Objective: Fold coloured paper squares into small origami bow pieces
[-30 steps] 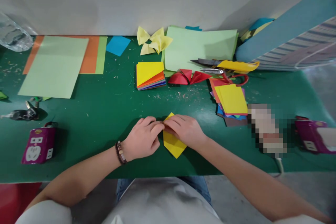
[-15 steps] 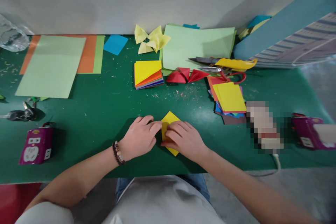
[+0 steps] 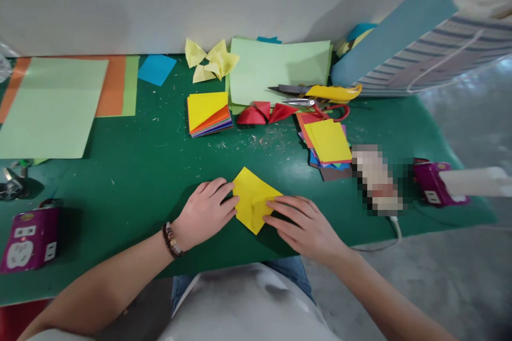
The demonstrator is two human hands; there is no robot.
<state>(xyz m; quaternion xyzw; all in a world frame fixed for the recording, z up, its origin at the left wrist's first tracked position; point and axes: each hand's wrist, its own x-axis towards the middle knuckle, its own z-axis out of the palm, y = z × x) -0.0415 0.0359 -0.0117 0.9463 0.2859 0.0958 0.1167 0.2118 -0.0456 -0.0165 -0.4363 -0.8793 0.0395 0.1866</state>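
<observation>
A yellow sheet of origami paper (image 3: pixel 252 197) lies partly folded near the front of the green table, with one corner reaching out to the right. My left hand (image 3: pixel 207 210) grips its left edge, the fingertips on top and the thumb out of sight. At the right corner, my right hand (image 3: pixel 308 226) has its fingers on the flap, with the thumb hidden below. Behind them sit a stack of coloured paper squares (image 3: pixel 208 112) and red folded paper pieces (image 3: pixel 266 112). Pale yellow folded pieces (image 3: pixel 214 61) stand farther back.
At the right are more coloured squares (image 3: pixel 330 141), red-handled scissors (image 3: pixel 336 112) and a yellow-handled cutting tool (image 3: pixel 332 92). A blurred-out object (image 3: pixel 376 178) with a cable lies beyond. Large sheets (image 3: pixel 52 109), keys (image 3: pixel 14 184) and a purple power socket (image 3: pixel 32 237) are on the left.
The yellow paper has opened out wider, its flap now extending to the right. My right hand has moved right with that corner; my left stays at the left edge. The whole view has shifted.
</observation>
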